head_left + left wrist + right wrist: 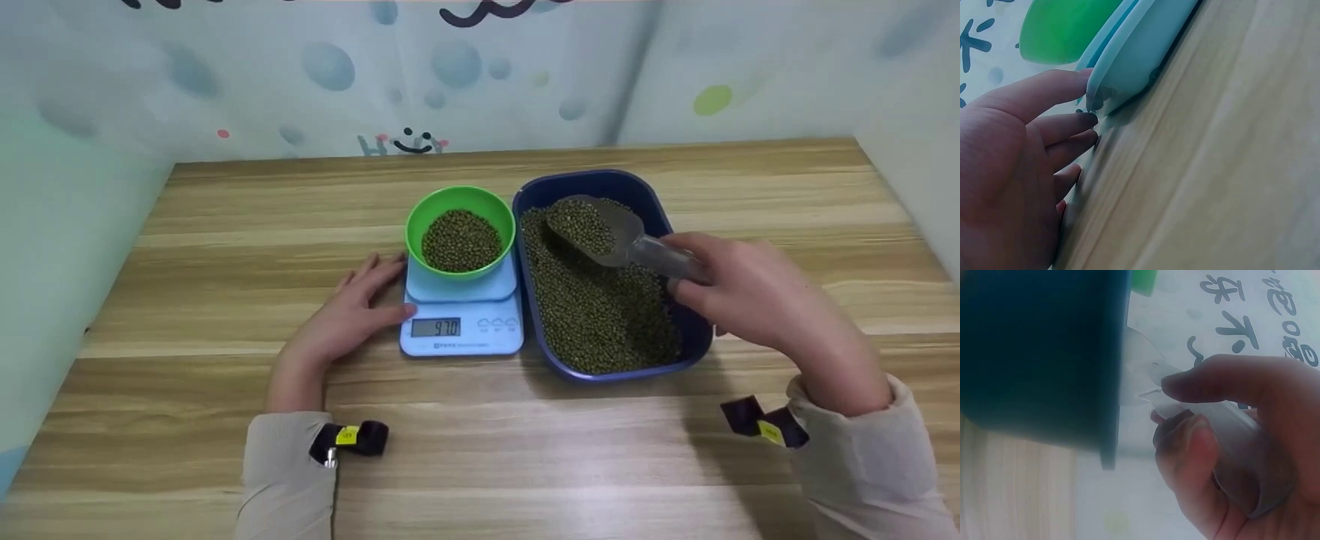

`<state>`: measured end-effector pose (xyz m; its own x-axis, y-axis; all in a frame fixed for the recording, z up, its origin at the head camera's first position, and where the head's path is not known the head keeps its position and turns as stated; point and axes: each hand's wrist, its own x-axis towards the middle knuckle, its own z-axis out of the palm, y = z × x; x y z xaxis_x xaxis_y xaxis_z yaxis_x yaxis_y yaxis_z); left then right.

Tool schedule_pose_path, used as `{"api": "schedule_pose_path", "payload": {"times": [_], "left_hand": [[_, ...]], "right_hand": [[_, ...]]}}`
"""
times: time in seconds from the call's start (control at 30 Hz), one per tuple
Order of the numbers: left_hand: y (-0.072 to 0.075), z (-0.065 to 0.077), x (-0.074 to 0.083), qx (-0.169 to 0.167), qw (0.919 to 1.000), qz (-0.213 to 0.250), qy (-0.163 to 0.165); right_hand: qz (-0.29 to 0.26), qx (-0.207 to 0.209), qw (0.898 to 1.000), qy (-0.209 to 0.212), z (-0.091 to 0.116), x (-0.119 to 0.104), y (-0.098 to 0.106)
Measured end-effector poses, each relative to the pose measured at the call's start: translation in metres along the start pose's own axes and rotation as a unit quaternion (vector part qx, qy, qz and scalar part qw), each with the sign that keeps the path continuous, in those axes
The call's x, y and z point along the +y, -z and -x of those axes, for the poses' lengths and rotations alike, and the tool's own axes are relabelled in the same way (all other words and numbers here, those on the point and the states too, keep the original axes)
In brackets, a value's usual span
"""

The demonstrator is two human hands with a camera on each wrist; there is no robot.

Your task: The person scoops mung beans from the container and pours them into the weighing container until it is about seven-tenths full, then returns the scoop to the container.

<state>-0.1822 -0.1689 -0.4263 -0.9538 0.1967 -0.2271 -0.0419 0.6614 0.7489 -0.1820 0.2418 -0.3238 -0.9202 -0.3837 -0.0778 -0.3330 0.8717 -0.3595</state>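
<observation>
My right hand (pixel 757 300) grips the handle of a clear plastic scoop (pixel 664 257), and its fingers curl round that handle in the right wrist view. Mung beans (pixel 579 225) fill the scoop's bowl, which is over the blue tub (pixel 705 352) of mung beans. My left hand (pixel 341 322) lies at the left side of a light blue kitchen scale (pixel 465 341), thumb on its edge by the display and fingers loosely extended. On the scale's platform sits a green bowl (pixel 491 206) with mung beans in it. The display reads 97.0.
The scale and tub stand side by side on a wood-grain table (pixel 480 450), the tub on the right. A printed curtain (pixel 525 90) hangs behind the table's far edge. Small black devices (pixel 371 437) are worn at both cuffs.
</observation>
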Motion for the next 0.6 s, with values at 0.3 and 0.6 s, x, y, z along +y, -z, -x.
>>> {"api": "schedule_pose_path", "payload": {"times": [0.3,0.6], "left_hand": [[-0.0001,0.0007,0.0011,0.000,1.0000,-0.003,0.004],[0.0002,0.0005,0.0017,0.000,1.0000,-0.003,0.009]], "right_hand": [[-0.004,0.018,1.000,-0.012,0.0018,-0.0043,0.0014],[-0.004,0.050,0.999,-0.008,0.0012,-0.0063,0.0009]]}}
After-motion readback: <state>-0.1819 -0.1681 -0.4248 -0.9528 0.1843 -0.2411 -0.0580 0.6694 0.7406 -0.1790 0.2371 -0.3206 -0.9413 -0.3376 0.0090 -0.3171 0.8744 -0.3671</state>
